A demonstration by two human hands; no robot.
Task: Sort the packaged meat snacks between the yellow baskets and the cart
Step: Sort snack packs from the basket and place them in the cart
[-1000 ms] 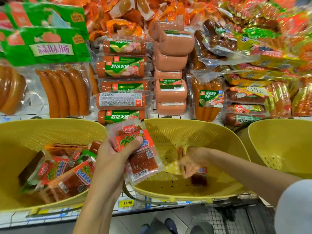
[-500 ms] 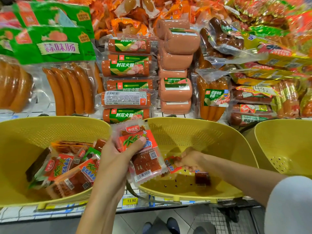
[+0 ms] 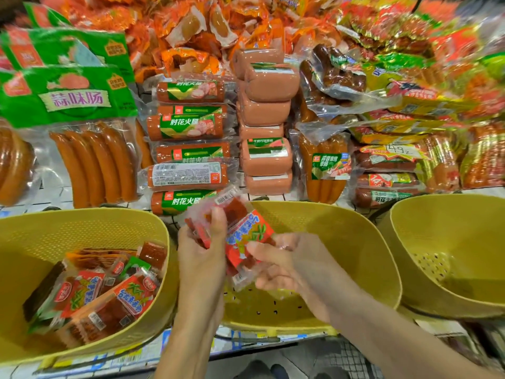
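Note:
Three yellow baskets line the shelf front: the left basket [image 3: 82, 231] holds several red and orange meat snack packets [image 3: 109, 302], the middle basket [image 3: 341, 242] looks almost bare, and the right basket [image 3: 451, 228] shows nothing inside. Over the gap between the left and middle baskets, my left hand [image 3: 202, 263] grips a small stack of snack packets [image 3: 207, 222] with its thumb on top. My right hand [image 3: 281, 266] pinches another red packet [image 3: 246, 242] against that stack. The cart's wire mesh [image 3: 352, 359] shows at the bottom.
Behind the baskets the shelf is packed with sausage packs [image 3: 93, 160], ham rolls [image 3: 188, 127], pink meat loaves [image 3: 267, 110] and loose orange wrappers [image 3: 191, 26]. Price tags [image 3: 128, 359] run along the shelf edge. Shoes [image 3: 262, 370] stand on the floor below.
My right hand has lifted a red packet out of the middle basket and brought it up against the stack in my left hand. The left hand tilted its stack slightly right.

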